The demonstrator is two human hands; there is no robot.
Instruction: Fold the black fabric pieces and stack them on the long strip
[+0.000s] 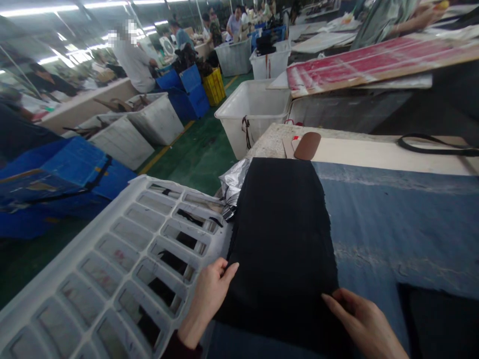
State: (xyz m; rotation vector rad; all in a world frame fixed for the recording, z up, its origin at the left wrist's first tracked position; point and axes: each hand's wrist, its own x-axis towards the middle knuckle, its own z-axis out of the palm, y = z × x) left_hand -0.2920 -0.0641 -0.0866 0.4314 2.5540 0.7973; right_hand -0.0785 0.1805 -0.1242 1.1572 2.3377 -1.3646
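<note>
A long black fabric piece (282,224) lies over the left end of the blue-grey work surface (389,214). At its left edge is my left hand (213,289), thumb and fingers closed on the cloth. My right hand (355,311) pinches the opposite edge, nearer the front. Between the two hands the fabric lies fairly flat. Another black fabric piece (441,319) rests on the surface to the right of my right hand. Crumpled silver foil-like wrapping (234,182) sits beside the far left edge of the cloth.
A white slatted plastic crate (130,271) stands against the table's left side. Beyond the surface lie a brown rounded piece (307,145) and a black strap (434,144). White bins (254,99), blue crates (71,169) and several people are around the green floor (194,154).
</note>
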